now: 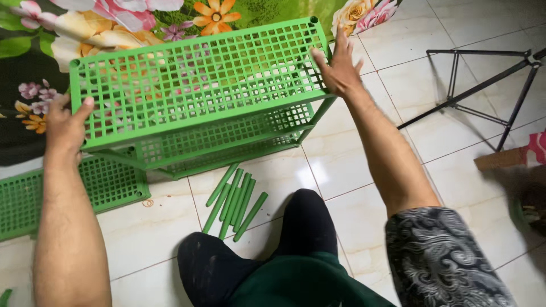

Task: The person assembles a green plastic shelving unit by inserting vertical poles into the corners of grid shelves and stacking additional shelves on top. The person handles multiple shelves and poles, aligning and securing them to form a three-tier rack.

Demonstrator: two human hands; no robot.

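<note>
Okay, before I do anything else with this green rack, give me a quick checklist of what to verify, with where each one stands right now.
1. Left hand grips the rack at its top left corner: ok.
2. Right hand has a firm hold: not ok, it lies open against the right corner.
3. Top shelf seated on its posts: cannot tell, the joints are hidden.
4. Spare tubes within reach: ok, bundled on the floor in front of the knee.
5. Loose shelf out of the way: not ok, it lies flat partly under the rack's left side.
6. Tripod apart from the rack: ok.
</note>
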